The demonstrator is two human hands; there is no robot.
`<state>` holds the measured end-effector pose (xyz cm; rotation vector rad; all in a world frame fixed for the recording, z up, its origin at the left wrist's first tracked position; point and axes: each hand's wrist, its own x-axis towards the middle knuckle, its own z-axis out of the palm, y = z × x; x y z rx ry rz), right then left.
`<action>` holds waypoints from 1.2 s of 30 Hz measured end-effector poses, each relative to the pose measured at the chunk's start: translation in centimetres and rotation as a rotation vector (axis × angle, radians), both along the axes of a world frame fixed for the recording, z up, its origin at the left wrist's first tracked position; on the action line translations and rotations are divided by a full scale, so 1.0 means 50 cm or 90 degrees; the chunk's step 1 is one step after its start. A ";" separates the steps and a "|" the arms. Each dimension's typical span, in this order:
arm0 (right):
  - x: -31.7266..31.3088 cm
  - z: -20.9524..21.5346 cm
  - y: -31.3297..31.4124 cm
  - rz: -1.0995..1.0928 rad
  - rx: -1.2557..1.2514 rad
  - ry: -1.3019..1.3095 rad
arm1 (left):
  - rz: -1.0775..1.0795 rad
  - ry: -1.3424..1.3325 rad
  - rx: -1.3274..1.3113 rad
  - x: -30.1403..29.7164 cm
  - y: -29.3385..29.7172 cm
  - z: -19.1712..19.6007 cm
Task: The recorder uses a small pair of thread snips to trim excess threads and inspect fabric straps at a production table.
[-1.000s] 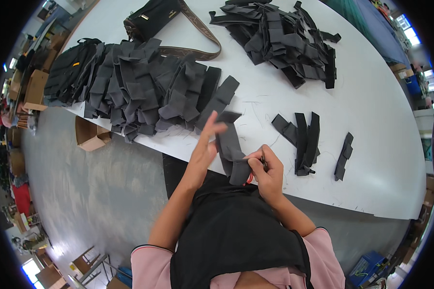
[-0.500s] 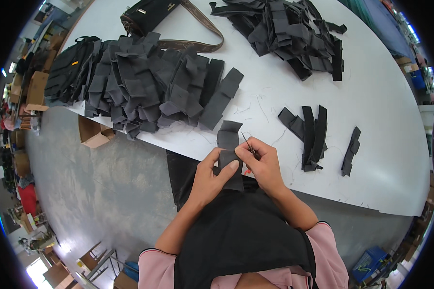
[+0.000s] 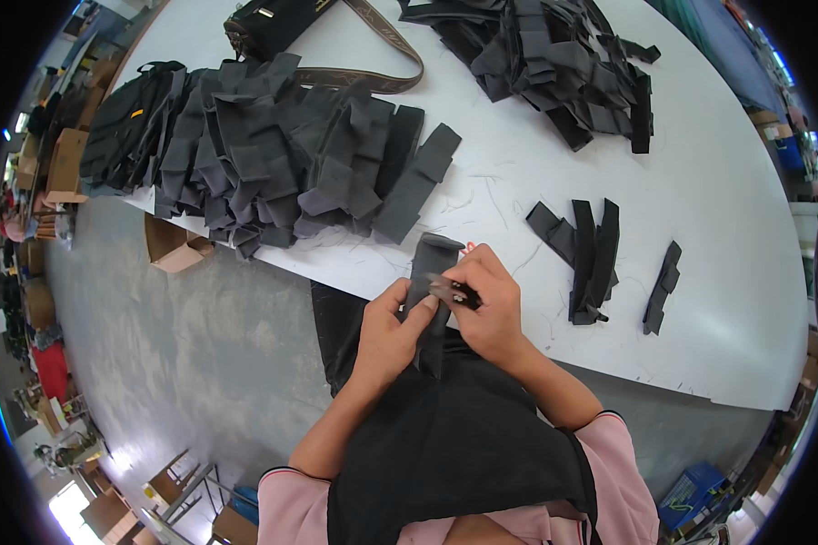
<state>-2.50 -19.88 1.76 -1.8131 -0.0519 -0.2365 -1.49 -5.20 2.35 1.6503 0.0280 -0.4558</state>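
Between my hands is a dark grey fabric strip (image 3: 433,257), upright over the table's near edge, its lower end hanging in front of my black apron. My left hand (image 3: 389,332) pinches it at mid-length between thumb and fingers. A pair of thread snips (image 3: 462,293) with dark handles lies in the grip of my right hand (image 3: 493,309). Their blades point left across the strip, close to my left thumb, and look slightly blurred. A small orange-red loop shows above my right fingers. Whether the blades touch the fabric, I cannot tell.
A large heap of grey strips (image 3: 254,154) covers the table's left, beside a black backpack (image 3: 127,127) and a black bag (image 3: 277,27) with a patterned strap. Another heap (image 3: 554,68) lies at the far right. Nearer are several loose strips (image 3: 593,259) and a single one (image 3: 662,288).
The snips have swung from pointing up beside the strip to pointing left across it. The strip has been turned and now looks narrower. My left hand keeps its pinch.
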 end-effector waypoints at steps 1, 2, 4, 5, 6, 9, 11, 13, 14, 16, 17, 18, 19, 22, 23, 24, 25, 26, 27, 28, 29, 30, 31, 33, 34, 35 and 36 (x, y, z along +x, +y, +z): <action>0.000 -0.003 -0.001 0.001 0.056 0.008 | 0.013 0.073 -0.041 0.004 0.001 0.002; -0.005 -0.004 -0.013 0.006 0.059 0.008 | 0.029 0.146 -0.082 0.006 0.006 0.004; -0.024 -0.001 -0.056 0.152 0.475 0.282 | 0.038 0.153 -0.075 0.012 0.012 0.009; -0.025 0.002 -0.063 0.152 0.475 0.283 | 0.042 0.160 -0.070 0.013 0.013 0.010; -0.025 0.008 -0.068 0.098 0.241 0.201 | 0.042 0.161 -0.070 0.013 0.014 0.009; -0.020 0.045 -0.058 -0.004 -0.048 0.107 | 0.052 0.168 -0.075 0.012 0.017 0.007; -0.022 0.053 -0.069 0.048 -0.230 0.078 | 0.052 0.164 -0.071 0.010 0.015 0.013; -0.019 0.052 -0.077 0.075 -0.265 0.039 | 0.041 0.152 -0.059 0.010 0.012 0.018; -0.016 0.052 -0.081 0.100 -0.300 0.000 | 0.028 0.141 -0.046 0.010 0.011 0.020; -0.006 0.055 -0.087 0.127 -0.312 -0.036 | 0.011 0.129 -0.042 0.008 0.013 0.020; -0.001 0.055 -0.090 0.153 -0.323 -0.072 | -0.007 0.116 -0.039 0.007 0.015 0.020; 0.003 0.053 -0.094 0.153 -0.322 -0.070 | -0.007 0.117 -0.038 0.007 0.018 0.018; 0.006 0.049 -0.098 0.173 -0.321 -0.095 | -0.023 0.125 -0.042 0.008 0.023 0.015; 0.012 0.047 -0.108 0.212 -0.329 -0.118 | -0.051 0.136 -0.050 0.010 0.031 0.013; 0.012 0.049 -0.111 0.231 -0.338 -0.119 | -0.063 0.137 -0.055 0.010 0.033 0.012; 0.012 0.050 -0.113 0.231 -0.336 -0.117 | -0.063 0.139 -0.054 0.010 0.034 0.012; 0.013 0.052 -0.114 0.239 -0.335 -0.112 | -0.070 0.157 -0.061 0.011 0.036 0.013; 0.014 0.052 -0.115 0.247 -0.334 -0.107 | -0.077 0.174 -0.068 0.012 0.036 0.014; 0.010 0.051 -0.115 0.247 -0.333 -0.106 | -0.077 0.175 -0.067 0.011 0.035 0.017; 0.004 0.048 -0.116 0.219 -0.287 -0.084 | -0.067 0.186 -0.071 0.010 0.031 0.022; -0.002 0.045 -0.116 0.191 -0.241 -0.061 | -0.056 0.197 -0.075 0.010 0.027 0.025; -0.005 0.040 -0.113 0.190 -0.241 -0.062 | -0.057 0.197 -0.076 0.011 0.026 0.024; -0.008 0.033 -0.106 0.165 -0.209 -0.059 | -0.054 0.194 -0.070 0.011 0.025 0.024; -0.017 0.033 -0.096 0.139 -0.175 -0.058 | -0.050 0.191 -0.064 0.006 0.025 0.015; -0.023 0.036 -0.090 0.117 -0.200 -0.047 | -0.048 0.140 -0.020 0.000 0.027 0.000; -0.026 0.038 -0.084 0.095 -0.223 -0.036 | -0.046 0.088 0.025 -0.004 0.027 -0.008; -0.026 0.038 -0.076 0.096 -0.222 -0.038 | -0.044 0.087 0.026 -0.005 0.026 -0.007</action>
